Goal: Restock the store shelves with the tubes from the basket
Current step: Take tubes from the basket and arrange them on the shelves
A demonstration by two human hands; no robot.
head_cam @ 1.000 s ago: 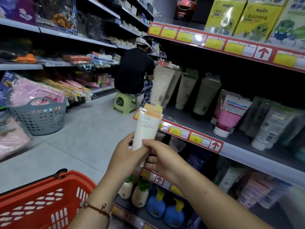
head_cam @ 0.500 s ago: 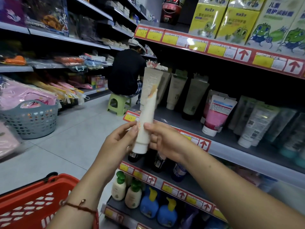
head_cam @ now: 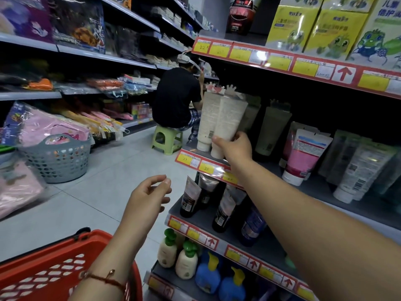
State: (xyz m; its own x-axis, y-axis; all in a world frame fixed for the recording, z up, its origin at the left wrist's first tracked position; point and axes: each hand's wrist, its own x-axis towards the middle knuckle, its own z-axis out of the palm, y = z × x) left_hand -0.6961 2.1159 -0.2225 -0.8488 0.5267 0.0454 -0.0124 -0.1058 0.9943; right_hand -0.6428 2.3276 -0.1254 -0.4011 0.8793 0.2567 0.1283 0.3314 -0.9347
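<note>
The right hand (head_cam: 235,147) grips a cream tube (head_cam: 227,124) near its lower end, the thumb on the left side and the other fingers curled around the back. The tube stands cap down at the front edge of the middle shelf (head_cam: 219,170), just above the red price strip, and its cap seems to sit over that edge; I cannot tell if it already rests on the board. Just to the left of the fingers a second cream tube (head_cam: 207,120) stands upright, touching the held one. To the right of the fingers, behind the hand, grey-green tubes (head_cam: 271,129) stand further back, and beyond them a pink tube (head_cam: 300,157), with open shelf floor in front of them.

The left hand (head_cam: 147,198) hangs in the air below and left of the right one, over the aisle floor; its fingers are loosely curled and hold nothing. Under its wrist is the rim of the red basket (head_cam: 65,257). Left of this hand the tiled aisle is free up to a grey basket (head_cam: 58,161). Further along, a person in black (head_cam: 175,98) sits on a green stool (head_cam: 167,140) close to the shelf end.
</note>
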